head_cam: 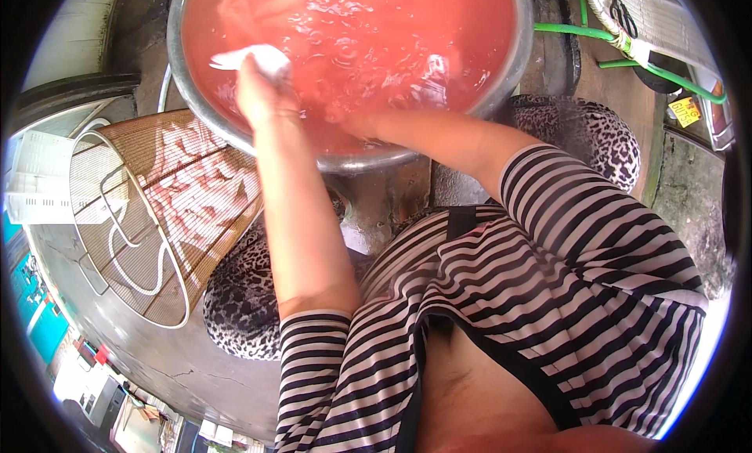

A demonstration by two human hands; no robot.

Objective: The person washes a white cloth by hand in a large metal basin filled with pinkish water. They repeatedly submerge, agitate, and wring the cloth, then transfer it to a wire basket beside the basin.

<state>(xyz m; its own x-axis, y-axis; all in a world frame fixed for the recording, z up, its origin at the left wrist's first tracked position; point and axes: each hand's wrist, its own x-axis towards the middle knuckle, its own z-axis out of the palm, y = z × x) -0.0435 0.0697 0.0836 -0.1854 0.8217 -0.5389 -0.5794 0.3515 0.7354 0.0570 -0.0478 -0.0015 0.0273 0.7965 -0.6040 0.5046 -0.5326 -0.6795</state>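
Note:
A large round metal basin (352, 163) holds reddish water (364, 48) with a rippled surface. My left hand (261, 89), just over the water at the basin's left part, is shut on a small white, wet piece (271, 62) with pointed ends sticking out to the left; its exact kind is unclear. My right hand is under the cloudy water near the basin's front, seen only down to the wrist, so its fingers are hidden. Left of the basin leans a wire mesh basket (202, 183), tipped on its side, with many pale pink and white pieces (194, 189) inside.
A white plastic crate (50, 177) stands behind the basket at the left. A white cord hangs in the basket's mouth. Green hoses or tubes (573, 30) run by a white woven chair (675, 18) at the upper right. Black scissors (623, 18) hang there. The floor is grey and wet.

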